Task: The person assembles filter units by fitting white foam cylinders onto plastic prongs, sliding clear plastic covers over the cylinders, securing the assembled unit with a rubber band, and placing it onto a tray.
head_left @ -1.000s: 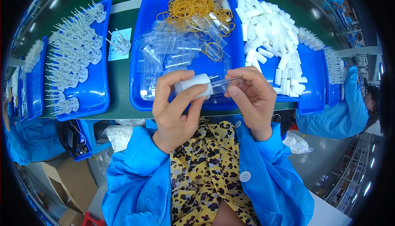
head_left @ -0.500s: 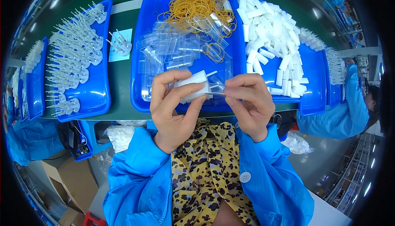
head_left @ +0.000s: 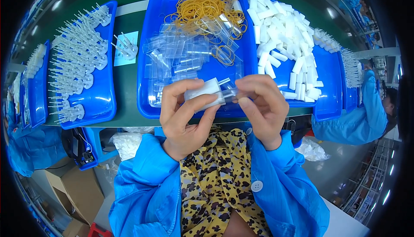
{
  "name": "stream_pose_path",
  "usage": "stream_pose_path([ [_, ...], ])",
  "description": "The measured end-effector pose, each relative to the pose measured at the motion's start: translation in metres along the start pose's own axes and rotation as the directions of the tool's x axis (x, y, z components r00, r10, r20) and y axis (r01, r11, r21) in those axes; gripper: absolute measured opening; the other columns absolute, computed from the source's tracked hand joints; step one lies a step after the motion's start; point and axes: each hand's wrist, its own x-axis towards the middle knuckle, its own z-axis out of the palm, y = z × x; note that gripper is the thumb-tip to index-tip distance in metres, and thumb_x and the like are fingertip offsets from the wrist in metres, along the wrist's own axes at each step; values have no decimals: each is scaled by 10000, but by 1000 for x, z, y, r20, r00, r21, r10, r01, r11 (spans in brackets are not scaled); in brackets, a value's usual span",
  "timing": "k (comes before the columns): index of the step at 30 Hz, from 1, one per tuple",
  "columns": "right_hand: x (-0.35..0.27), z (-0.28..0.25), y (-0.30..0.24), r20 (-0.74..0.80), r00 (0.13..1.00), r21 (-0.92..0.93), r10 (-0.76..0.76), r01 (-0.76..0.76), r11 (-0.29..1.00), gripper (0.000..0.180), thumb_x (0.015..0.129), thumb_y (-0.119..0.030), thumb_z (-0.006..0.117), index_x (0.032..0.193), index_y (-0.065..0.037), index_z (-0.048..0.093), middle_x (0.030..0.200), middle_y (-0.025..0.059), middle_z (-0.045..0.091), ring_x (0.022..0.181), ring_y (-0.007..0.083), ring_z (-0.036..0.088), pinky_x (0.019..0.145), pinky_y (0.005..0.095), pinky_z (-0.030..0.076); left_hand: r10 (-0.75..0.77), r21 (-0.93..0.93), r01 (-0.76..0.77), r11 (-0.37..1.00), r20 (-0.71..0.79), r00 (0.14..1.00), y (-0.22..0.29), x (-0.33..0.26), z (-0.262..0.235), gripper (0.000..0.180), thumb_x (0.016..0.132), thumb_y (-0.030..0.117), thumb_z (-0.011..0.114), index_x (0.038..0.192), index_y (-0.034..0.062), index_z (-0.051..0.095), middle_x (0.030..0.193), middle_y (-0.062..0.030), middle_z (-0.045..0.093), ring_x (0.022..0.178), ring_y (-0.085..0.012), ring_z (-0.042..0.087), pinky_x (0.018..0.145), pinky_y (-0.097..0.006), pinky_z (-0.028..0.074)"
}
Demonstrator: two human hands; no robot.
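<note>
My left hand grips a white block between thumb and fingers, above the near edge of the middle blue tray. Thin white pins stick out from the block's right side. Thumb and fingertips of my right hand pinch a clear plastic piece that lies against the pins; whether it wraps right round them I cannot tell. Part of the block is covered by my left fingers.
The middle tray holds clear plastic pieces and yellow rubber bands. White blocks fill the right tray. Pronged white parts stand in the left tray; another sits on a paper label. A co-worker's sleeve shows at right.
The clear plastic piece has shifted slightly and now lies further over the pins at the block's right side. My right fingers have turned a little; the block has tilted slightly.
</note>
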Motion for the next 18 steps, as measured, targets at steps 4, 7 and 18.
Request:
stream_pose_path([
  [4, 0, 3, -2, 19, 978, 195, 208, -207, 959, 267, 862, 24, 614, 1129, 18, 623, 1093, 124, 555, 873, 138, 597, 766, 250, 516, -40, -37, 40, 999, -9, 999, 0, -2, 2, 261, 708, -53, 755, 949, 27, 695, 1121, -133, 523, 1017, -250, 583, 786, -323, 551],
  [7, 0, 4, -2, -65, 988, 4, 141, -141, 990, 289, 863, 39, 603, 1151, 23, 606, 1102, 128, 545, 864, 125, 583, 766, 234, 504, -51, -60, 53, 997, 36, 998, 2, 2, 1, 308, 719, -74, 723, 1009, 19, 684, 1144, -140, 513, 1026, -258, 579, 803, -333, 551],
  [18, 5, 10, 5, 19, 999, -242, -28, 31, 970, 1082, 547, -222, 895, 1427, -53, 288, 1326, 172, 333, 1189, 295, 433, 928, 406, 462, 0, -98, 20, 995, 201, 980, -2, 1, 3, 615, 662, -110, 739, 1244, 16, 587, 1221, -167, 498, 1147, -317, 543, 860, -355, 554],
])
